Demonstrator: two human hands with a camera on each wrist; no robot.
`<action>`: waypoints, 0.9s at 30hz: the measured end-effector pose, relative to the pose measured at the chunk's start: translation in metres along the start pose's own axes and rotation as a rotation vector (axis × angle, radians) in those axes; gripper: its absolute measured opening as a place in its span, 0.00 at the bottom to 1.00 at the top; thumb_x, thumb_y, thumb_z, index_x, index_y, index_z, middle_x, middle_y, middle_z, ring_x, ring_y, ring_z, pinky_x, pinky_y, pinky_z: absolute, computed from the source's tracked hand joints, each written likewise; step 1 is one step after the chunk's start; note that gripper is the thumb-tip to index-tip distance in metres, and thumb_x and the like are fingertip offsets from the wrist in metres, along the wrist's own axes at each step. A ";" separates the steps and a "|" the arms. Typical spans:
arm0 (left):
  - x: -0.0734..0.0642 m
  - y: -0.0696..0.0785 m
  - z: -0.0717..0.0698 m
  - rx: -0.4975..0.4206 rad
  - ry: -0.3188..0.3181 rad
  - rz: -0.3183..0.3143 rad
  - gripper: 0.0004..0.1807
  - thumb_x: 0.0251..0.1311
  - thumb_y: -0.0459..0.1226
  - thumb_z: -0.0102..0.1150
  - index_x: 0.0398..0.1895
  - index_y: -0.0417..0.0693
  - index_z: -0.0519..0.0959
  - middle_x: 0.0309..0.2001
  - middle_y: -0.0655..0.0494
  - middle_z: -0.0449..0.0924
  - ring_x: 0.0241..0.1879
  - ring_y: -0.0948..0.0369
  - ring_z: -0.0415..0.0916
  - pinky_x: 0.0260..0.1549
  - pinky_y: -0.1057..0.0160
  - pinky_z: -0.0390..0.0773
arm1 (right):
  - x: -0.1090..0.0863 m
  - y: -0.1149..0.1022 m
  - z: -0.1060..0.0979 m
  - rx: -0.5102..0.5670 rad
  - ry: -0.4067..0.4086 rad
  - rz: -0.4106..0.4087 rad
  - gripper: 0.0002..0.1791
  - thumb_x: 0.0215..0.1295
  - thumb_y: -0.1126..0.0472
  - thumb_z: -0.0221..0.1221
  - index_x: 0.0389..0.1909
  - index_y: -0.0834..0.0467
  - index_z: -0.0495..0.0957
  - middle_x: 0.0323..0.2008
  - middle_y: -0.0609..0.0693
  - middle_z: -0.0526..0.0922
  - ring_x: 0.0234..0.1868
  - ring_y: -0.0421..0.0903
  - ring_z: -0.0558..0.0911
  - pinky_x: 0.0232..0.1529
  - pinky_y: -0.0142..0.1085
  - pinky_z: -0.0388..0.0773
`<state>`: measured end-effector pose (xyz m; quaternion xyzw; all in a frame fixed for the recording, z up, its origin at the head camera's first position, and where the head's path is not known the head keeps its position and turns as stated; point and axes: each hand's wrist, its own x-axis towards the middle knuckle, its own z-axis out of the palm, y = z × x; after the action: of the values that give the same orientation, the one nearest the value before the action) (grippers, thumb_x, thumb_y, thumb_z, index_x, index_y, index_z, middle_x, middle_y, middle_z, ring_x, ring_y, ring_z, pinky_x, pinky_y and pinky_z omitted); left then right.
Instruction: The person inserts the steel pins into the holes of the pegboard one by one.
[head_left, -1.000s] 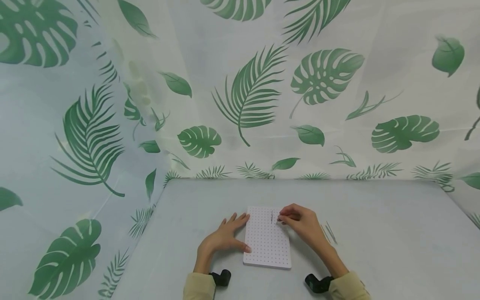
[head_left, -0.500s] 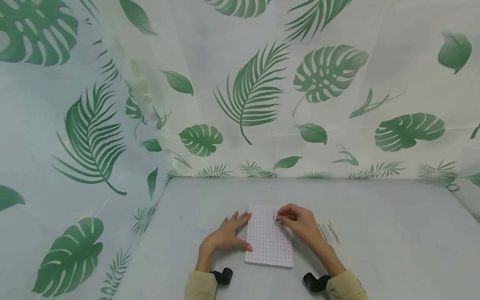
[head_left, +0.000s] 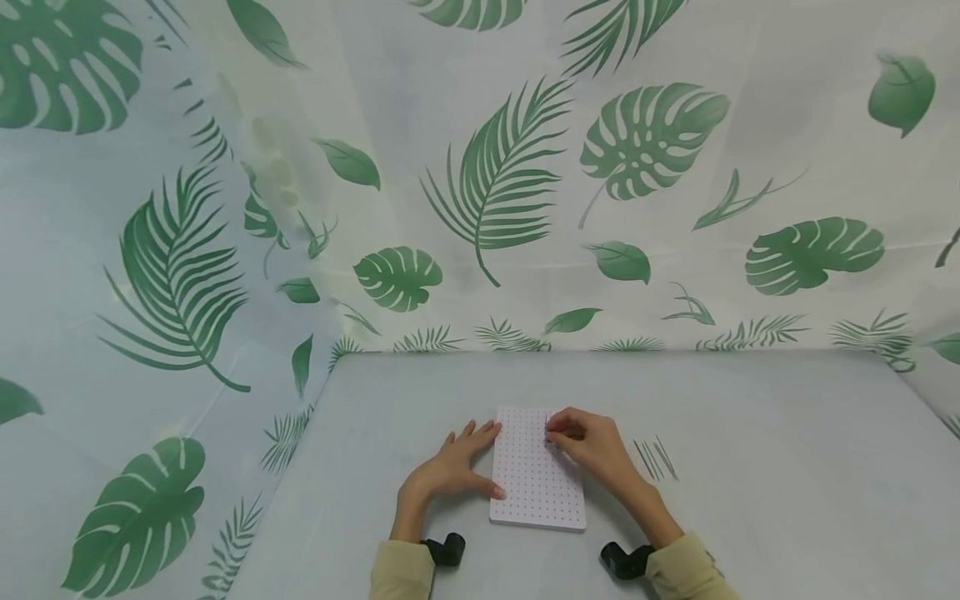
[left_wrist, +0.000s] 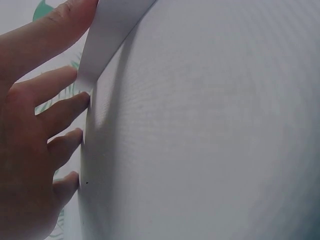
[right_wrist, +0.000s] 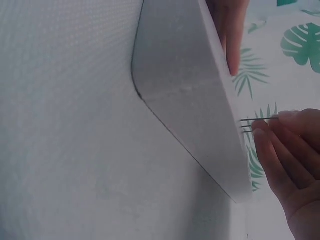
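Note:
A white board point(head_left: 525, 492) with a grid of small holes lies on the table. My left hand point(head_left: 446, 467) has its fingers spread, with thumb and fingertips at the board's left edge. Over the upper right part of the board, my right hand point(head_left: 588, 442) pinches a thin dark metal pin point(right_wrist: 257, 119) between thumb and fingers. In the right wrist view that pin points at the board's face, its tip right at the surface. Beside it other thin pins point(right_wrist: 247, 131) stick out of the board, partly hidden by the fingertips.
Several loose thin pins point(head_left: 667, 457) lie on the white table point(head_left: 787, 467) to the right of the board, near the right forearm. Behind the table hangs a white cloth point(head_left: 525, 308) with green leaf prints. Black wrist cameras point(head_left: 446, 550) sit at both wrists.
My right hand has moved slightly left over the board, its fingertips now covering the standing pins in the head view. The left hand stays at the board's edge.

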<state>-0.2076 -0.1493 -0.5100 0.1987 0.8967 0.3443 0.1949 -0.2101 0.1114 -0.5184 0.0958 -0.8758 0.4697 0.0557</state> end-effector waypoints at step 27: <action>0.000 -0.001 0.001 -0.009 0.002 0.004 0.57 0.49 0.46 0.79 0.81 0.48 0.58 0.82 0.49 0.52 0.83 0.43 0.38 0.81 0.38 0.36 | -0.018 0.004 -0.042 -0.059 -0.024 -0.014 0.09 0.60 0.69 0.70 0.41 0.56 0.86 0.39 0.48 0.90 0.39 0.42 0.88 0.43 0.30 0.86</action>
<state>-0.2072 -0.1494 -0.5109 0.1993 0.8948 0.3491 0.1942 -0.1930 0.1504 -0.5017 0.1059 -0.8892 0.4421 0.0510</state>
